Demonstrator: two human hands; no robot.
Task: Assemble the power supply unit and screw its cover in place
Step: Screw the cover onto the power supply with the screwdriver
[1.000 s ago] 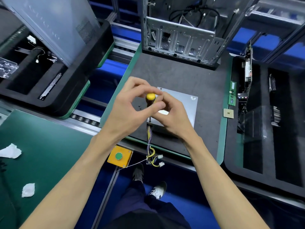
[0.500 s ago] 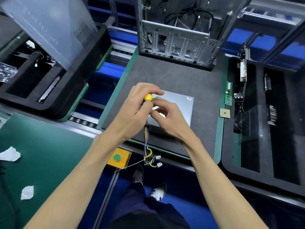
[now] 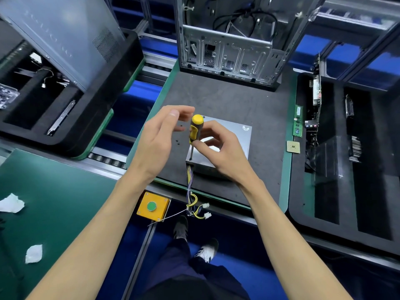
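Here the step in hand looks like driving a screw at the near-left corner of the flat grey metal power supply box [image 3: 232, 137], which sits on the dark grey mat [image 3: 227, 105] in the middle of the green-edged pallet. The left hand [image 3: 158, 139] hangs just left of the tool with fingers loosely spread, gripping nothing. The right hand [image 3: 218, 148] pinches the yellow-and-black-handled screwdriver [image 3: 194, 132] low on its handle between thumb and fingertips; the shaft stands close to upright with its tip down at the cover's corner (whether it is truly seated in a screw head is too small to tell). To do this well, I judge the shaft should stay square to the cover, with light downward pressure from the left palm on the yellow cap while the right fingers spin the handle; a tilted shaft could slip off. Small dark screws [image 3: 177, 142] lie on the mat just left of the box. The bundle of yellow and purple wires [image 3: 190, 180] trails off the near edge.

Around it, left to right: crumpled white scraps [image 3: 12, 203] on a green bench top, a black foam tray [image 3: 71, 118] holding a leaning grey panel [image 3: 65, 33], a yellow box with a green button [image 3: 152, 206] below the pallet, an open bare-metal computer chassis [image 3: 229, 50] at the back, a green memory stick [image 3: 298, 121] and a small square chip [image 3: 293, 146] on the right rim, then another black tray [image 3: 337, 161] of circuit boards
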